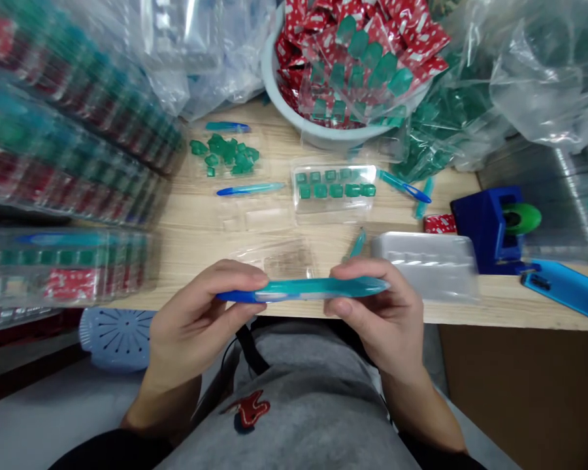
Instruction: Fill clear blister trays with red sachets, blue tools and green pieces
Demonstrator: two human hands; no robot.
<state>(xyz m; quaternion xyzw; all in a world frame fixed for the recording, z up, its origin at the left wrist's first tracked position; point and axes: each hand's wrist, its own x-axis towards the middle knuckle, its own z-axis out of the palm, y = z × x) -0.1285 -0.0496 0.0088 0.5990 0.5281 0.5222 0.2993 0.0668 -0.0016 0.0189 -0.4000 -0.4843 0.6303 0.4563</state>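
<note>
Just above the table's front edge, a blue-and-teal pen-shaped plastic piece (304,288) is held level between both hands. My left hand (196,320) pinches its dark blue end between thumb and fingers. Around the paler, pointed teal end, my right hand (382,313) is closed in the same way. Beyond the hands lies a clear blister tray (333,207) with two rows of green cubes (336,190). A similar blue-and-teal piece (249,188) lies left of that tray. Near my right hand are a small teal piece (357,243) and a clear plastic tray (426,264).
Filled clear packs (73,261) are stacked at the left. Loose green pieces (225,153) lie in another tray. A round tub (269,59) holds red dotted packets (308,19). At the right stands a blue tape dispenser (487,228), with plastic bags (543,78) behind.
</note>
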